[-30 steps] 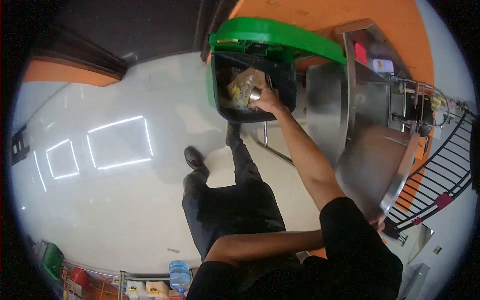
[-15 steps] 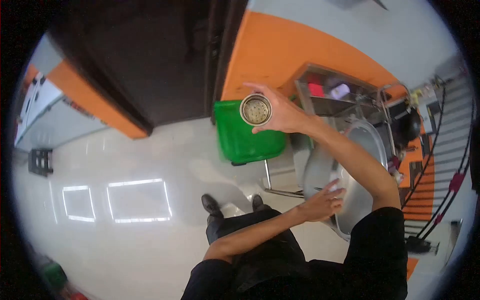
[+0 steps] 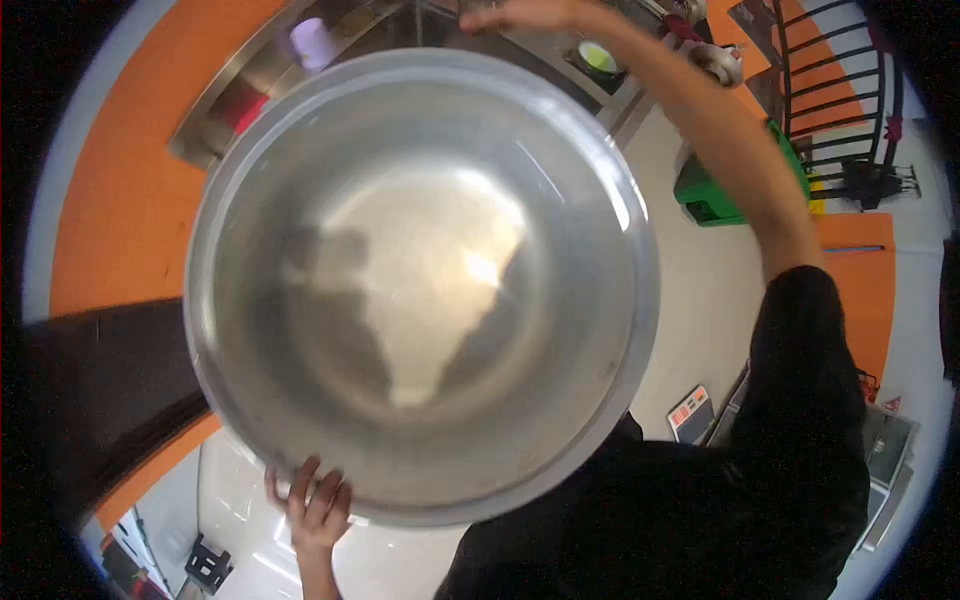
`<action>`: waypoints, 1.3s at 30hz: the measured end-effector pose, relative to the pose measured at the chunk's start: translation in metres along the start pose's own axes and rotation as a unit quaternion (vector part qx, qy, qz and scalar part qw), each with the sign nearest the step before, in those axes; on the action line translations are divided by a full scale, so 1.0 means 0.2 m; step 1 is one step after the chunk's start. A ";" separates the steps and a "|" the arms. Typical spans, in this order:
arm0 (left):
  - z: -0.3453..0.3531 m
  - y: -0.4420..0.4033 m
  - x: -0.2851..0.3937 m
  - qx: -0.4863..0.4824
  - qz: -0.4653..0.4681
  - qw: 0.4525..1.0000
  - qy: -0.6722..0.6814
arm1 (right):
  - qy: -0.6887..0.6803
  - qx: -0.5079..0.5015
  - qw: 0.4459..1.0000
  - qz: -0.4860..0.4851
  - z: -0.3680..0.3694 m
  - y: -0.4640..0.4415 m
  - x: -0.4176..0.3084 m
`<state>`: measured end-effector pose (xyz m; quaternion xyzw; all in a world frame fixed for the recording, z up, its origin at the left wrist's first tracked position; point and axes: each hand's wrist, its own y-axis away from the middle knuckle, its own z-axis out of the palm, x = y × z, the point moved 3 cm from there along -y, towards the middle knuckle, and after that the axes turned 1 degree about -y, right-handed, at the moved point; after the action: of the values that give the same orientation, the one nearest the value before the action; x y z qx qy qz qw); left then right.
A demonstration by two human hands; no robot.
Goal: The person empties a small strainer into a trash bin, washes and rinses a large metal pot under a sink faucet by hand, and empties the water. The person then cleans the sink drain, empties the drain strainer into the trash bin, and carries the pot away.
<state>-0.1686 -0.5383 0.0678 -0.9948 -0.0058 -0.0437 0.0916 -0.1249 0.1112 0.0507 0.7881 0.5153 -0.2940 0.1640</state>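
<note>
A large, round metal bowl (image 3: 420, 290) fills the middle of the view, its shiny inside facing me. The fingers of my left hand (image 3: 318, 505) are hooked over its lower left rim. My right arm reaches up past the bowl's right side. At the top edge my right hand (image 3: 530, 14) is over the sink area, partly cut off by the frame. One fingertip shows, but whether this hand holds anything is not visible.
Behind the bowl is a metal counter (image 3: 200, 125) with a purple container (image 3: 311, 43) and a red item (image 3: 250, 112). A green-and-white round item (image 3: 597, 57) lies farther right. A green bin (image 3: 708, 190) and black railing (image 3: 835, 85) are at the right.
The view has swung toward the sink area. The large bowl is now up in front of me, gripped by my left hand, which was free. My right hand has moved from above the green bin to the sink.
</note>
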 end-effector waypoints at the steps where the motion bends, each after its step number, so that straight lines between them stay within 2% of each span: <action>1: -0.02 -0.05 -0.03 -0.022 0.015 0.999 -0.033 | -0.025 -0.024 0.999 0.024 0.03 -0.11 0.30; 3: -0.04 -0.07 0.02 -0.058 0.009 0.997 -0.043 | 0.038 -0.019 0.995 0.091 0.20 0.01 0.67; 5: -0.08 -0.08 0.09 -0.123 -0.050 0.989 -0.068 | 0.019 -0.084 0.994 0.074 0.40 0.07 0.96; 7: -0.02 -0.02 0.10 -0.149 -0.048 0.982 -0.106 | -0.023 -0.213 0.966 0.143 0.58 0.12 1.00; 8: -0.03 -0.07 0.07 -0.165 -0.042 0.977 -0.129 | 0.001 -0.201 0.970 0.138 0.63 0.09 1.07; 10: -0.01 -0.05 0.09 -0.193 -0.096 0.970 -0.111 | 0.056 -0.172 0.975 0.132 0.85 0.09 1.21; 13: -0.03 -0.03 0.18 -0.208 -0.179 0.957 -0.092 | 0.064 -0.291 0.936 0.186 1.03 0.02 1.29; 14: -0.06 -0.05 0.17 -0.208 -0.207 0.952 -0.085 | 0.070 -0.287 0.937 0.186 1.08 -0.03 1.28; 17: -0.07 -0.08 0.24 -0.268 -0.260 0.906 -0.197 | 0.085 -0.231 0.949 0.195 1.34 -0.16 1.33; 18: -0.10 -0.07 0.26 -0.330 -0.314 0.866 -0.207 | 0.075 -0.191 0.963 0.177 1.47 -0.19 1.32; 20: -0.10 -0.12 0.31 -0.322 -0.368 0.852 -0.185 | 0.056 -0.107 0.982 0.146 1.70 -0.22 1.30; 22: -0.10 -0.15 0.31 -0.318 -0.416 0.839 -0.145 | 0.058 -0.146 0.982 0.108 1.80 -0.25 1.25; 23: -0.12 -0.12 0.31 -0.345 -0.397 0.832 -0.174 | 0.059 -0.163 0.981 0.089 1.83 -0.27 1.21; 25: -0.13 -0.05 0.29 -0.398 -0.357 0.814 -0.228 | 0.073 -0.118 0.988 0.075 2.06 -0.26 1.27; 27: -0.11 -0.05 0.28 -0.373 -0.343 0.831 -0.230 | 0.104 -0.077 0.991 0.041 2.07 -0.26 1.29; 29: -0.12 -0.05 0.28 -0.366 -0.329 0.843 -0.216 | 0.148 -0.049 0.988 -0.013 1.93 -0.21 1.24; 32: -0.09 -0.09 0.29 -0.308 -0.343 0.862 -0.212 | 0.053 0.029 0.995 0.074 1.71 -0.30 1.22; 34: -0.08 -0.09 0.30 -0.274 -0.353 0.874 -0.191 | -0.200 0.070 0.958 0.192 1.49 -0.35 1.28; 35: -0.07 -0.09 0.30 -0.261 -0.371 0.874 -0.175 | -0.323 0.090 0.909 0.247 1.38 -0.35 1.30; 36: -0.07 -0.08 0.30 -0.249 -0.387 0.873 -0.159 | -0.332 0.115 0.900 0.259 1.25 -0.32 1.29; 39: -0.07 -0.11 0.30 -0.224 -0.418 0.875 -0.099 | -0.337 0.064 0.919 0.195 0.96 -0.14 1.24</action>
<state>-0.1109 -0.5193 0.0908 -0.8929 -0.4199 0.0209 -0.1614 -0.1330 0.1919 -0.2537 0.7361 0.2459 -0.5365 0.3315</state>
